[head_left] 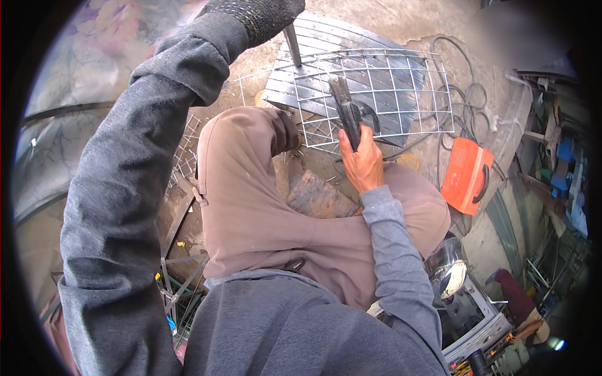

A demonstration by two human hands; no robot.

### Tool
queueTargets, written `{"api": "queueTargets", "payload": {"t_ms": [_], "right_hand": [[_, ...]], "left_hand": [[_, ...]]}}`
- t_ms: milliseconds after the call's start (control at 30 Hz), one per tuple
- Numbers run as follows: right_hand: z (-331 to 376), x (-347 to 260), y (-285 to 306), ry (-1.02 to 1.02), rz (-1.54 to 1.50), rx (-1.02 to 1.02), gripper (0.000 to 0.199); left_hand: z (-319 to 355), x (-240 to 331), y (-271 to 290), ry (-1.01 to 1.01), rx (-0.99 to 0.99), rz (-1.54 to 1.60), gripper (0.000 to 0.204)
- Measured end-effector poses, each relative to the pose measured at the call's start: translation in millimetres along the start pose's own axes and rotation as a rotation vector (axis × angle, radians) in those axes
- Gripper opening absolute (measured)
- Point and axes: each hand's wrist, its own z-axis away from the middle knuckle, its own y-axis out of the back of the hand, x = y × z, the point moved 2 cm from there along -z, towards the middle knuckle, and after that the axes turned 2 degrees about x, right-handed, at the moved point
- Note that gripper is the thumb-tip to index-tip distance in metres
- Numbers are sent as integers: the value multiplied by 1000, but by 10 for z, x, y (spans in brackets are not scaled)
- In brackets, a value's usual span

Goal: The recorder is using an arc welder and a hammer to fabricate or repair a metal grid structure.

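My left hand (257, 19), in a dark knitted glove, is raised at the top edge and closed round a grey metal bar (292, 45). The bar slants down to a welded wire grid (382, 94), where its lower end seems to meet a wire. Bare, my right hand (362, 156) grips a black welding clamp (348, 113) with a worn, greyish jaw end. That jaw is over the grid's near part. Beneath the grid lies a ribbed grey metal sheet (338, 37). My left fingers are partly cut off by the frame.
An orange welding machine (466, 175) with a black handle sits right of my knee. Black cable (470, 97) coils behind it. A rusty metal block (323, 195) lies between my legs. Tools and a clear visor-like shield (448, 269) are at lower right; metal frames (179, 282) stand left.
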Motion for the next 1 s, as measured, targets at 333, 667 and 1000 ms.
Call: {"api": "queueTargets", "payload": {"t_ms": [333,667,1000], "right_hand": [[-4,19,-49,47,-5,17,40],[-3,36,-44,35,16,-18,39],[-6,35,-52,39,21,-9,38]], "left_hand": [[107,-25,87,52,17,-20,41],[50,-158,-46,14,61,-49,42],[67,-129,-19,19,53,-34,42]]}}
